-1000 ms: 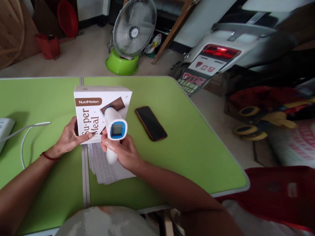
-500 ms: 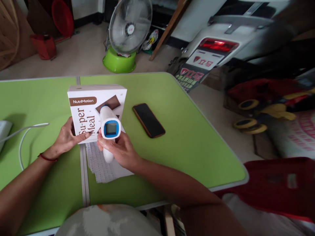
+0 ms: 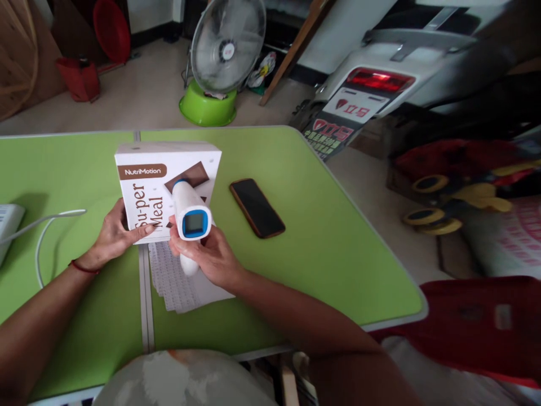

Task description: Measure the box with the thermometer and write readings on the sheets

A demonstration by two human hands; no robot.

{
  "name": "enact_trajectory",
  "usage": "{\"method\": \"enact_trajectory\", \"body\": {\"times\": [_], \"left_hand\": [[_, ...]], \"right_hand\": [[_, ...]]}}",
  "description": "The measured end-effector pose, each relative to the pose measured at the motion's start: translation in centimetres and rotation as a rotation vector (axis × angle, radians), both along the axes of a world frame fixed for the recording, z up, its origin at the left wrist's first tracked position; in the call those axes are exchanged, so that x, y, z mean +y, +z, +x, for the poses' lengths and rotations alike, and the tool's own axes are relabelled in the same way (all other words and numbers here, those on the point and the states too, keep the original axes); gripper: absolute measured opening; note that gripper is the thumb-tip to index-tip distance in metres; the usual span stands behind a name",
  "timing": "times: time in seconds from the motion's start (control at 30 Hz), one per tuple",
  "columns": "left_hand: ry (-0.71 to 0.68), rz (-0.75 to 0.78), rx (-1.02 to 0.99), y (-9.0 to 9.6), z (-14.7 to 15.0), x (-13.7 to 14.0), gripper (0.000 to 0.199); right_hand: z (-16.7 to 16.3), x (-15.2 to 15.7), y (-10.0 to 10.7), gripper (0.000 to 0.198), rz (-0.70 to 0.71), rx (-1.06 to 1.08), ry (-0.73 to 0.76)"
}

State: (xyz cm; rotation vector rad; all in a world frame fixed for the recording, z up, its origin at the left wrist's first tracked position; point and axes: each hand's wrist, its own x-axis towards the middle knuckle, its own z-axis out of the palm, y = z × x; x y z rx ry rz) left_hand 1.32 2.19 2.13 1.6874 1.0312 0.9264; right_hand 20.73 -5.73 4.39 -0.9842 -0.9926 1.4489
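My left hand [image 3: 120, 232] grips the lower left corner of a white box [image 3: 143, 194] printed "NutriMotion Su-per Meal", its thumb across the front. The box stands tilted, with its printed face toward me. In my right hand [image 3: 215, 256] is a white infrared thermometer [image 3: 188, 206], held by its handle. The thermometer's small blue-framed screen [image 3: 195, 224] faces me, and its far end points at the box's front; I cannot tell whether they touch. Under both lie printed paper sheets [image 3: 181, 293], fanned out on the green table [image 3: 338, 254].
A black phone in a brown case [image 3: 257, 207] lies right of the box. At the left edge are a white device [image 3: 9, 225] and a white cable [image 3: 39, 254]. Beyond the table stand a fan [image 3: 228, 51] on a green basin [image 3: 209, 107] and a scooter [image 3: 359, 96].
The camera view has shifted slightly. Both hands keep their hold on the box and the thermometer, with the thermometer turned or moved very slightly to the right.
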Motion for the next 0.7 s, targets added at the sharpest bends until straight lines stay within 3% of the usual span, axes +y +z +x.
{"method": "enact_trajectory", "body": {"times": [0.17, 0.27, 0.37, 0.53, 0.7], "left_hand": [[0.035, 0.012, -0.034, 0.1, -0.2, 0.3, 0.063], [0.103, 0.038, -0.037, -0.2, -0.4, 0.8, 0.064], [0.165, 0.063, -0.041, -0.6, -0.7, 1.2, 0.068], [0.204, 0.076, -0.032, -1.4, -1.3, 1.8, 0.077], [0.160, 0.092, -0.017, -1.4, -1.5, 2.1, 0.078]], "right_hand": [[1.6, 0.8, 0.3, 0.028, 0.064, -0.134, 0.109], [4.0, 1.9, 1.1, 0.023, 0.132, -0.449, 0.287], [6.6, 3.0, 2.0, 0.021, 0.098, -0.780, 0.400], [8.9, 4.1, 1.9, 0.023, 0.043, -1.406, 0.315], [8.8, 4.7, 0.2, 0.026, -0.002, -1.622, 0.281]]}}
